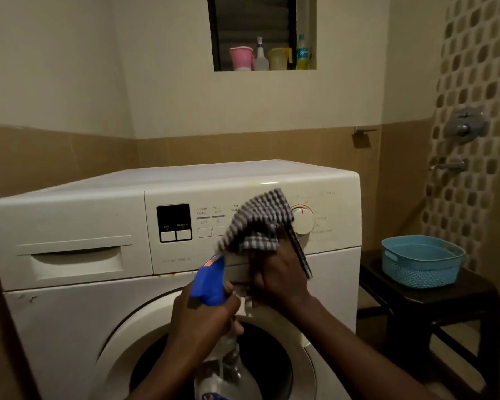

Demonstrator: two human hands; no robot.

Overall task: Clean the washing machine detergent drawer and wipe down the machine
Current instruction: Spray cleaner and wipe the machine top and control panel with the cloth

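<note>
The left hand [202,319] rises from the lower frame edge in front of the door [214,356], its grip closed around the neck of a clear spray bottle [223,362]. The bottle's blue trigger head [208,284] points up and left, near the lower edge of the control panel [251,215]. The right hand [280,278], forearm angling in from the lower right, is raised against the panel, its grip bunched on a checked cloth [257,223]. The cloth fans up over the buttons and partly hides the dial [302,219]. The detergent drawer [75,261] sits closed at the washer's [70,313] upper left, well apart from both hands. A blue basket [422,261] rests on a dark stool [433,301] to the right.
</note>
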